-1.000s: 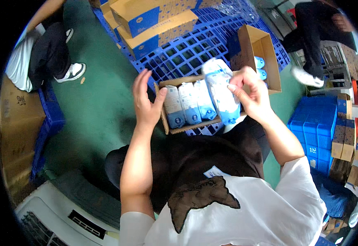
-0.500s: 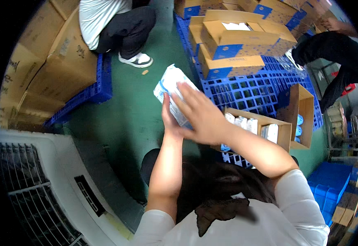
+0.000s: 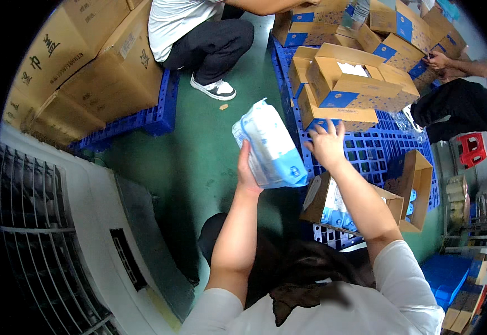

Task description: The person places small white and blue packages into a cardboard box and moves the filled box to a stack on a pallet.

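Observation:
A plump white and blue soft pack of wet wipes (image 3: 270, 144) is tilted in front of me, above the green floor. My left hand (image 3: 248, 174) is closed round its lower left side, with the thumb on the face towards me. To the right of the pack, my right hand (image 3: 328, 146) is off it, fingers spread, holding nothing. Below that hand is an open carton (image 3: 313, 202) with similar white and blue packs (image 3: 335, 207) inside, partly hidden by my right forearm. Another open carton (image 3: 418, 192) tipped on its side shows blue items within.
Blue plastic pallets (image 3: 360, 151) carry stacked open cartons (image 3: 355, 84). Tall brown cartons (image 3: 115, 84) stand at the left. A crouching person (image 3: 210, 47) is ahead, and another person's hands (image 3: 441, 64) work at the far right. A white grilled machine (image 3: 87, 223) sits near left; a red stool (image 3: 472, 149) at right.
My right hand has come off the pack and moved right, fingers spreading. The pack stays in my left hand, turned to show its blue end. The view has shifted slightly.

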The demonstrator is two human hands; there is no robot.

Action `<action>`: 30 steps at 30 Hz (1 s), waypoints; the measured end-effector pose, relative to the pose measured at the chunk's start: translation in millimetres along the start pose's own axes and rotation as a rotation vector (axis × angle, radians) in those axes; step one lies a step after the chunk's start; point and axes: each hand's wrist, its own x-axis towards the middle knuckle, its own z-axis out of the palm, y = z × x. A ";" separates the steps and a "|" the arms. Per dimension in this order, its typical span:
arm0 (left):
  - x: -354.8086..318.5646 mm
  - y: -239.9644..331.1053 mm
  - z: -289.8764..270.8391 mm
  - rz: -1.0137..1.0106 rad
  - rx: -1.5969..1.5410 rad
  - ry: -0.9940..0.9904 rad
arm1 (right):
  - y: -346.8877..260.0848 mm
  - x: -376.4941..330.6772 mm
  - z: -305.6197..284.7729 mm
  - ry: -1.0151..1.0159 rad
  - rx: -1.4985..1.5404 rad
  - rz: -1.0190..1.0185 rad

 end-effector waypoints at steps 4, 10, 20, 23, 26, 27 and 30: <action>-1.4 -5.4 1.7 0.248 0.481 0.006 | -48.2 -14.6 13.7 -0.137 0.777 -0.025; 7.6 -37.0 19.0 0.482 0.637 0.170 | -38.4 -18.1 44.4 0.147 0.592 -0.101; 5.5 -38.6 15.8 0.636 0.710 0.393 | -61.8 -31.8 50.7 0.312 0.329 -0.057; 7.7 -41.3 16.5 0.652 0.716 0.369 | -60.3 -32.5 47.8 0.309 0.392 -0.083; 10.4 -45.5 18.7 0.644 0.730 0.367 | -53.3 -31.9 44.9 0.313 0.386 -0.095; 10.8 -46.5 18.8 0.639 0.733 0.369 | -53.4 -32.5 42.9 0.306 0.389 -0.083; 11.4 -48.6 24.0 0.658 0.768 0.353 | -46.4 -31.8 42.7 0.341 0.425 -0.098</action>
